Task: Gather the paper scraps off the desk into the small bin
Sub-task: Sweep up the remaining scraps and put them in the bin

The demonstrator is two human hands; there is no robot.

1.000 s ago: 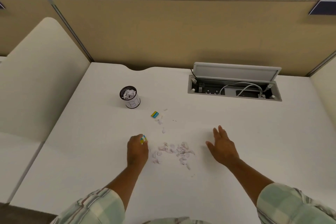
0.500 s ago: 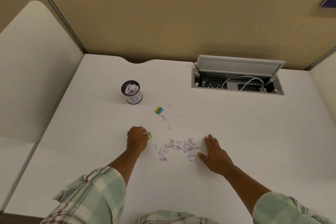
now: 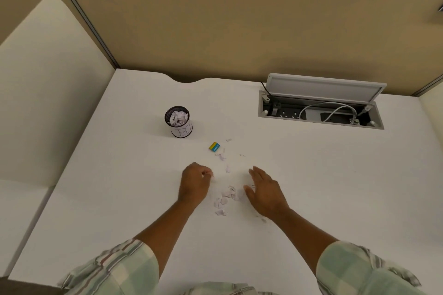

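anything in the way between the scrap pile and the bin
Only a small eraser lies on the desk between the scraps and the bin, a little right of the straight line. Nothing else visible does.

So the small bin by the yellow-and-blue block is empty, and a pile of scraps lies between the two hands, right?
Not empty: the head view shows the small bin already holding crumpled paper. It does stand by the yellow-and-blue block, and a pile of scraps does lie between the left hand and the right hand.
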